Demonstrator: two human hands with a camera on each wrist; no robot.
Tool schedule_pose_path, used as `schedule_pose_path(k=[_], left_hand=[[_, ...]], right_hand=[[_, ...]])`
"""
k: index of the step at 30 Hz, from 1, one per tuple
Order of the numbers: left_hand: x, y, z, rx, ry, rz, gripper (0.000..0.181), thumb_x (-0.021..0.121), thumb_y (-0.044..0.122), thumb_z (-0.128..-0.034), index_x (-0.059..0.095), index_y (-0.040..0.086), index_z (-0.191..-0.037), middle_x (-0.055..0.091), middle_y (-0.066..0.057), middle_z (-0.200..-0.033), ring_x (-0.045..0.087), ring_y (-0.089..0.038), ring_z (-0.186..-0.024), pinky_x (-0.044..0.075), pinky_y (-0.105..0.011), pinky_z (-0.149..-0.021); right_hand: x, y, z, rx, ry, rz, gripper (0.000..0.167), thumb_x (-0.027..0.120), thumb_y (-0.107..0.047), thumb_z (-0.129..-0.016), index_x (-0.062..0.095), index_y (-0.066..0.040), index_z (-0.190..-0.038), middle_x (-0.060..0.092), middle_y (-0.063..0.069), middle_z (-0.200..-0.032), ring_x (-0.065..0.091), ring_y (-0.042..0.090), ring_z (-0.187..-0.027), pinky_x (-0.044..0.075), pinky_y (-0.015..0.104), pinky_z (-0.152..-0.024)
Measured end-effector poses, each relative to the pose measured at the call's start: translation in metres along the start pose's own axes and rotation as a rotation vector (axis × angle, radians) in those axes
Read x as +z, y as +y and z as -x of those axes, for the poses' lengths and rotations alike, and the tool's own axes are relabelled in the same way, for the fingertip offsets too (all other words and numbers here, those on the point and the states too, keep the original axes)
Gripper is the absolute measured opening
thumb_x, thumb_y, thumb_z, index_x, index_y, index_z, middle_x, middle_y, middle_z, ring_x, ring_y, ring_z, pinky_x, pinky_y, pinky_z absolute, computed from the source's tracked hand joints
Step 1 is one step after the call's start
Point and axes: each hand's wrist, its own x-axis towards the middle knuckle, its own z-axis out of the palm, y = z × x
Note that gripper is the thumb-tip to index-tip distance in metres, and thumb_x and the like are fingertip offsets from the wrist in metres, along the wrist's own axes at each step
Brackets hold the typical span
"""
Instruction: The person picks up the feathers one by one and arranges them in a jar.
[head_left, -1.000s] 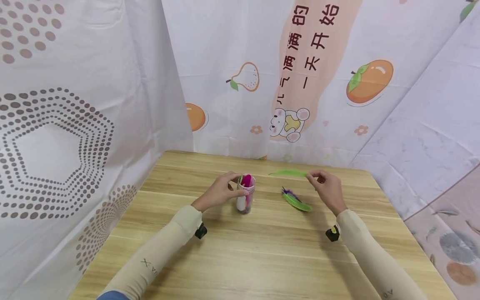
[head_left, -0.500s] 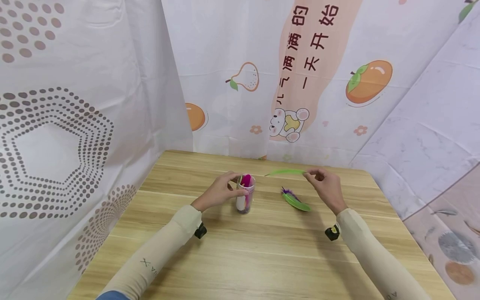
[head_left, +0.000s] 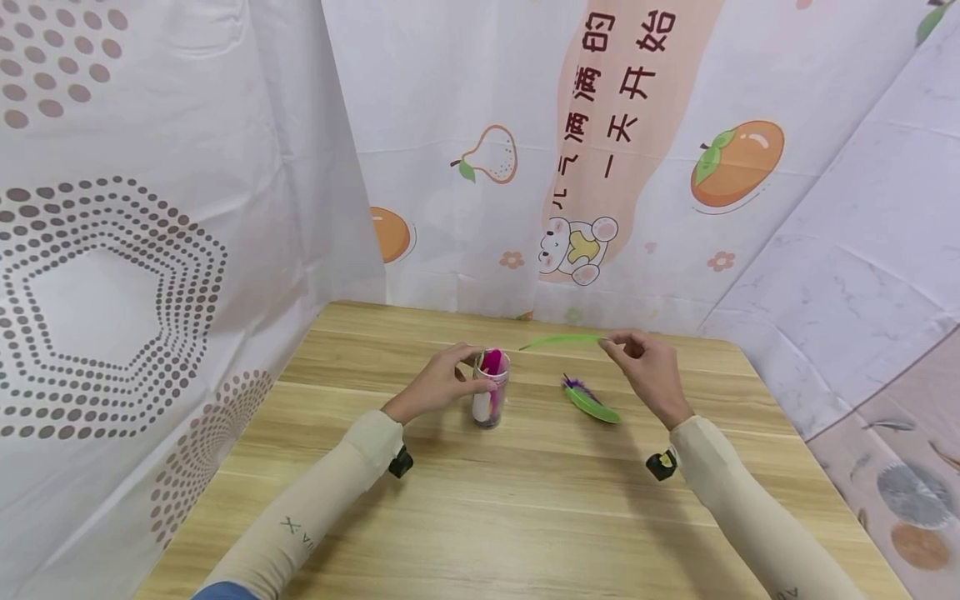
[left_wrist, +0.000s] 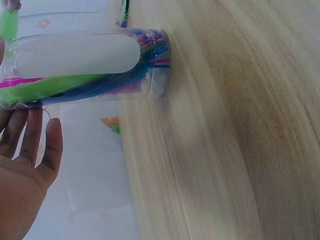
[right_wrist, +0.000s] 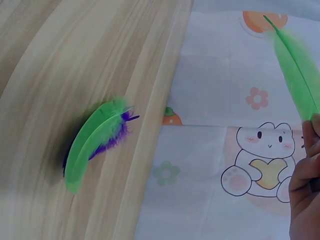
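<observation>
A clear jar (head_left: pixel 491 392) filled with colored feathers stands upright on the table, and my left hand (head_left: pixel 435 385) grips it near the rim. Through its side in the left wrist view, green, blue and pink feathers show beside a white label (left_wrist: pixel 75 55). My right hand (head_left: pixel 648 371) pinches one end of a green feather (head_left: pixel 562 339) above the table, its quill end pointing left toward the jar. Below it on the table lie another green feather (right_wrist: pixel 92 145) and a purple feather (right_wrist: pixel 107 142), the green one partly covering the purple.
The wooden table (head_left: pixel 480 517) reaches back to a printed curtain (head_left: pixel 450 275). A second patterned curtain (head_left: pixel 97 308) hangs along the left side. Another cloth (head_left: pixel 840 275) hangs on the right.
My right hand has moved a little left with the green feather, bringing the quill end closer to the jar. My left hand and the jar have stayed still.
</observation>
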Motion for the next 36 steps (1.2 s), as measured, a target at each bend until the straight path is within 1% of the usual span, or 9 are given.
schedule_pose_path(k=[7, 18, 23, 29, 36], left_hand=[[0.0, -0.002, 0.001, 0.003, -0.003, -0.001, 0.057, 0.079, 0.045, -0.0909, 0.063, 0.019, -0.139, 0.063, 0.006, -0.12, 0.057, -0.013, -0.111, 0.055, -0.036, -0.085], [0.0, -0.003, 0.001, 0.012, -0.004, -0.004, 0.058, 0.078, 0.047, -0.0909, 0.063, 0.019, -0.14, 0.063, 0.006, -0.12, 0.057, -0.014, -0.111, 0.055, -0.036, -0.085], [-0.001, -0.002, 0.001, 0.017, -0.006, -0.008, 0.058, 0.078, 0.048, -0.0909, 0.062, 0.02, -0.14, 0.063, 0.007, -0.12, 0.057, -0.013, -0.112, 0.055, -0.035, -0.085], [-0.001, -0.001, 0.001, 0.022, -0.008, -0.001, 0.058, 0.078, 0.047, -0.0906, 0.062, 0.019, -0.14, 0.064, 0.007, -0.121, 0.057, -0.014, -0.112, 0.054, -0.037, -0.085], [-0.001, -0.002, 0.001, 0.002, -0.008, -0.005, 0.059, 0.078, 0.05, -0.0902, 0.063, 0.021, -0.14, 0.063, 0.009, -0.121, 0.056, -0.013, -0.111, 0.054, -0.036, -0.086]], right_hand=[[0.0, -0.007, -0.001, -0.018, 0.015, -0.011, 0.02, 0.075, -0.033, -0.097, 0.078, -0.014, -0.101, 0.053, 0.005, -0.066, 0.041, 0.015, -0.054, 0.034, 0.026, -0.05], [0.002, -0.017, -0.003, -0.1, -0.008, -0.019, 0.01, 0.076, -0.023, -0.097, 0.079, -0.015, -0.101, 0.053, 0.002, -0.063, 0.04, 0.015, -0.053, 0.034, 0.025, -0.049], [0.004, -0.02, -0.004, -0.112, -0.017, -0.005, 0.009, 0.075, -0.022, -0.097, 0.08, -0.016, -0.102, 0.052, 0.001, -0.062, 0.039, 0.014, -0.052, 0.033, 0.025, -0.049], [0.006, -0.026, -0.005, -0.125, -0.021, 0.021, 0.011, 0.076, -0.025, -0.097, 0.08, -0.017, -0.103, 0.052, 0.0, -0.063, 0.04, 0.013, -0.053, 0.033, 0.025, -0.048], [0.009, -0.033, -0.007, -0.137, -0.043, 0.052, 0.013, 0.075, -0.024, -0.097, 0.08, -0.015, -0.105, 0.054, -0.002, -0.064, 0.042, 0.013, -0.055, 0.034, 0.025, -0.05]])
